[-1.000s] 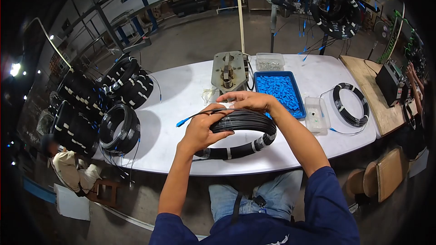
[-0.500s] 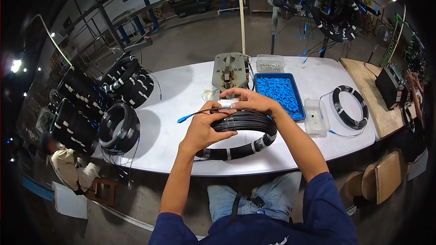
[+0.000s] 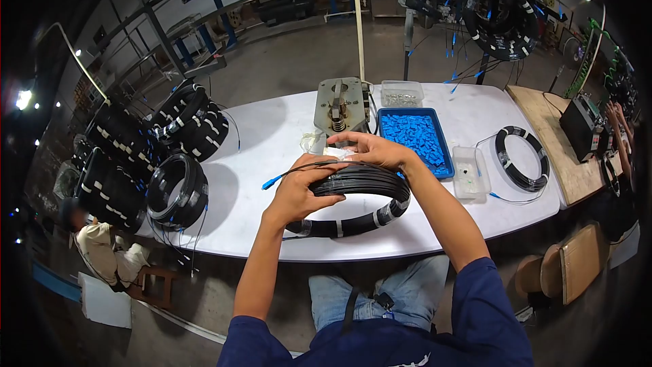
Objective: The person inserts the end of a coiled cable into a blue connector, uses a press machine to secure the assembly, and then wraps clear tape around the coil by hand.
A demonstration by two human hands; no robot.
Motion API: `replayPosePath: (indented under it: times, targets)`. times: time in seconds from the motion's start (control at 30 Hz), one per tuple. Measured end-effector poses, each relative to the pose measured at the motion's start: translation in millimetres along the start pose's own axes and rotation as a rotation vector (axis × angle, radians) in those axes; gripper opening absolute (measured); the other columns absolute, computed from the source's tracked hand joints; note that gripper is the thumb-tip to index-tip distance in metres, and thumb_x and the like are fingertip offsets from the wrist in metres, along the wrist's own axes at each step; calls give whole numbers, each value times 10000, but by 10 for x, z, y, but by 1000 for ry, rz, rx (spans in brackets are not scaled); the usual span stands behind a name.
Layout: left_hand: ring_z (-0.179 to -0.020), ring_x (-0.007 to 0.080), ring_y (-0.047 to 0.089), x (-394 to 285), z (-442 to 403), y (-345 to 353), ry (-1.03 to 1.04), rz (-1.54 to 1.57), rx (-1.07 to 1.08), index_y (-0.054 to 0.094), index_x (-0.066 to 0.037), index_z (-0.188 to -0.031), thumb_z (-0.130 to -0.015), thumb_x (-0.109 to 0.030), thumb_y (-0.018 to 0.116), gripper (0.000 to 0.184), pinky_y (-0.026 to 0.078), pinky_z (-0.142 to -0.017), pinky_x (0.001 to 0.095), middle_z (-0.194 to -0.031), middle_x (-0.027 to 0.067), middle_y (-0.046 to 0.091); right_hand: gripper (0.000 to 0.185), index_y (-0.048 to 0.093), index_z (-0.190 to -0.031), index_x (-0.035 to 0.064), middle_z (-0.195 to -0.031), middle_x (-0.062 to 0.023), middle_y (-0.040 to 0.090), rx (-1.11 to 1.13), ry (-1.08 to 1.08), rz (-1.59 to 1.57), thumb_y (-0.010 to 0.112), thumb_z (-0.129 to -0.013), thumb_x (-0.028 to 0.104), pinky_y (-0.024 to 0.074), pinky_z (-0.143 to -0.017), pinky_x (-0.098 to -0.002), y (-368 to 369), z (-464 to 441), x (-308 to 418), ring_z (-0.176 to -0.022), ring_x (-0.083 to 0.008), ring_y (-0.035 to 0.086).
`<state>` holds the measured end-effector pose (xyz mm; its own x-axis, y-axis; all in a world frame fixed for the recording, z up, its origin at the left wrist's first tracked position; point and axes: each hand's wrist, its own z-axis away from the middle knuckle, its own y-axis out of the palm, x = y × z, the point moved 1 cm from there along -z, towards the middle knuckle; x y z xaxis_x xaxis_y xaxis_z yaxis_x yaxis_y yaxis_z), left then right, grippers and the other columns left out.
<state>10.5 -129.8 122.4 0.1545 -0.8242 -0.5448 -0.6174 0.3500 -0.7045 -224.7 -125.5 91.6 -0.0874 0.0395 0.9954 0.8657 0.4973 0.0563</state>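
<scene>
A coil of black cable (image 3: pixel 360 182), bound with bands of clear and white tape, is tilted up in front of me with its near side at the table edge. My left hand (image 3: pixel 299 189) is closed round the coil's left side, thumb inside the ring. My right hand (image 3: pixel 375 150) grips the far upper side, its fingertips partly hidden behind the cable. A loose cable end with a blue connector (image 3: pixel 270 182) sticks out left past my left hand. Beyond my fingers lies some crumpled clear-white material (image 3: pixel 312 143), which I cannot name.
A metal hand press (image 3: pixel 339 105) stands behind the coil. Right of it are a blue tray (image 3: pixel 446 163) of small blue parts, clear plastic boxes (image 3: pixel 471 190) and another cable coil (image 3: pixel 504 156). Several coils (image 3: pixel 178 194) are stacked left. A co-worker's hand (image 3: pixel 617 119) shows far right.
The coil and both hands have shifted very slightly left. My left hand's fingers have moved a little over the coil, and the blue connector now points more downward.
</scene>
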Motion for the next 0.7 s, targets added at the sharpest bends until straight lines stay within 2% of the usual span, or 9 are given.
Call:
replayPosePath:
  times: [0.1, 0.27, 0.33, 0.4, 0.57, 0.63, 0.7]
  targets:
    - [-1092, 248, 554, -25, 20, -55, -58, 76, 37, 704, -78, -1202, -634, -158, 870, 597, 451, -994, 375, -1249, 119, 641, 645, 393, -1466, 80, -1230, -135, 613, 67, 53, 32, 699, -901, 134, 525, -920, -262, -78, -79, -98, -1054, -156, 633]
    - [-1074, 224, 554, 16, 50, -56, -57, 161, 24, 723, -72, -1168, -623, -131, 868, 567, 453, -991, 356, -1281, 86, 586, 733, 372, -1475, 69, -1300, -146, 577, 94, -11, 36, 748, -846, 95, 520, -959, -278, -85, -181, -214, -1111, -172, 617]
    - [-1075, 213, 552, 2, 64, -72, -91, 196, 13, 729, -69, -1157, -620, -126, 869, 558, 455, -986, 348, -1299, 74, 561, 732, 354, -1485, 99, -1256, -176, 594, 69, 11, 76, 717, -850, 65, 547, -865, -275, -61, -165, -161, -1043, -209, 646]
    - [-1060, 204, 555, -5, 58, -73, -94, 174, 7, 733, -65, -1148, -623, -123, 869, 546, 461, -976, 336, -1296, 60, 528, 733, 356, -1485, 101, -1237, -177, 605, 81, 12, 70, 721, -850, 81, 545, -858, -271, -61, -187, -173, -1027, -204, 649]
    - [-1055, 219, 577, 0, 54, -71, -103, 154, 23, 730, -56, -1145, -643, -130, 864, 525, 465, -963, 336, -1243, 70, 560, 707, 371, -1480, 107, -1141, -163, 644, 113, 97, 57, 720, -867, 160, 541, -812, -260, -8, -167, -108, -965, -178, 655]
    - [-1058, 227, 585, 17, 63, -79, -127, 136, 21, 730, -50, -1138, -651, -131, 861, 511, 464, -962, 338, -1233, 75, 569, 668, 387, -1475, 112, -1090, -141, 659, 48, 73, 157, 694, -888, 200, 536, -786, -258, -14, -161, -110, -922, -161, 654]
    - [-1162, 262, 576, 86, 62, -56, -79, 130, 73, 701, -93, -1203, -672, -142, 843, 552, 462, -998, 375, -1249, 102, 607, 666, 389, -1477, 115, -1103, -139, 657, 68, 78, 148, 690, -890, 209, 535, -796, -259, -24, -176, -117, -935, -161, 653]
